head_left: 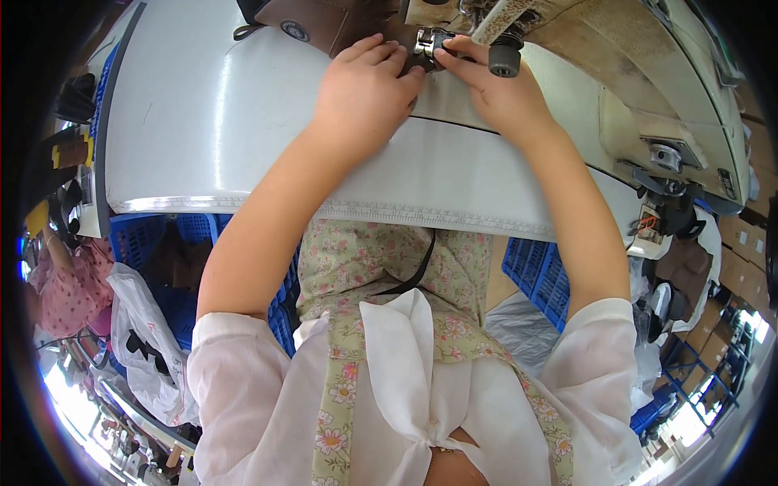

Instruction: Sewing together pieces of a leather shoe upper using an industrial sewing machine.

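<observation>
"Pale and glossy, the tabletop (186,105) fills the upper half of the frame, doesn't it? What's along its front edge?"

"A printed ruler strip (421,216). Blue crates sit below it, one at the lower left (138,231), another right of centre (539,267)."

"And the brown leather piece (324,24)?"

"At the top, left of centre — lying on the table, with a round emblem (295,31) on it. Its right end runs toward the metal presser foot (425,42) of the sewing machine (632,73), which takes up the upper right."

"How are the hands?"

"Near each other, but apart. The left hand (356,93) lies palm down, fingertips on the leather; I can't tell whether its thumb pinches the edge. The right hand (506,93) has thumb and forefinger at the presser foot, just left of a dark knob (504,61). Whether they close on anything, I can't tell."

"Anyone else about?"

"Someone in a pink spotted top (77,283) at the far left, beside a white plastic bag (142,324). Cardboard boxes (741,243) are stacked at the far right."
</observation>
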A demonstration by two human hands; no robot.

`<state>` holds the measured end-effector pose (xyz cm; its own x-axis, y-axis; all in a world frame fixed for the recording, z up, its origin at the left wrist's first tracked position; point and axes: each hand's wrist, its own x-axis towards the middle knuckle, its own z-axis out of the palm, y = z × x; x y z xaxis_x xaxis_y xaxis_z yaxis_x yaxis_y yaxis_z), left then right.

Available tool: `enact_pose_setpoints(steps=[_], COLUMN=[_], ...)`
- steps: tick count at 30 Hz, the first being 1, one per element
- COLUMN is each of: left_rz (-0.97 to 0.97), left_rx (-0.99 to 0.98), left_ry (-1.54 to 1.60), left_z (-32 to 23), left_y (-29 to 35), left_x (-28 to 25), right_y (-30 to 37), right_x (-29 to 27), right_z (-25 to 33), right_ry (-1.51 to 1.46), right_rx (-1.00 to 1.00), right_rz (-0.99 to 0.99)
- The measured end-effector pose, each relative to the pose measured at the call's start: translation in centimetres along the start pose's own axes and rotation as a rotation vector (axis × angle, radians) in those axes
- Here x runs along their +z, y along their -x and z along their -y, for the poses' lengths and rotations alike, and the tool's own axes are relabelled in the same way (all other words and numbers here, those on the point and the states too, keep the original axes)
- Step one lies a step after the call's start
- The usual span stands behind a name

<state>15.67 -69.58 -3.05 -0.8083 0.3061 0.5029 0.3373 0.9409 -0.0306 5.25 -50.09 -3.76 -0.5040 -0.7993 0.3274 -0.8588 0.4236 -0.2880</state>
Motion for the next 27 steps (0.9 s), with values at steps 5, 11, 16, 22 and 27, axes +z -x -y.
enact_pose_setpoints(steps=[5, 11, 16, 22, 27], left_rz=[0.002, 0.105, 0.113, 0.028, -0.004], left_rx=[0.012, -0.003, 0.001, 0.047, 0.049], left_ry=[0.018, 0.021, 0.014, 0.016, 0.021], left_z=[0.3, 0.7, 0.7, 0.8, 1.0], left_y=[0.0, -0.1, -0.2, -0.3, -0.3], left_x=[-0.2, -0.2, -0.5, 0.0, 0.1], right_y=[0.0, 0.3, -0.1, -0.7, -0.8], right_x=[-0.1, 0.9, 0.4, -0.8, -0.7], right_z=[0.5, 1.2, 0.9, -1.5, -1.1], right_ry=[0.001, 0.128, 0.104, -0.113, -0.086], right_rx=[-0.012, -0.024, -0.037, 0.066, 0.021], right_rz=[-0.018, -0.090, -0.081, 0.070, 0.065])
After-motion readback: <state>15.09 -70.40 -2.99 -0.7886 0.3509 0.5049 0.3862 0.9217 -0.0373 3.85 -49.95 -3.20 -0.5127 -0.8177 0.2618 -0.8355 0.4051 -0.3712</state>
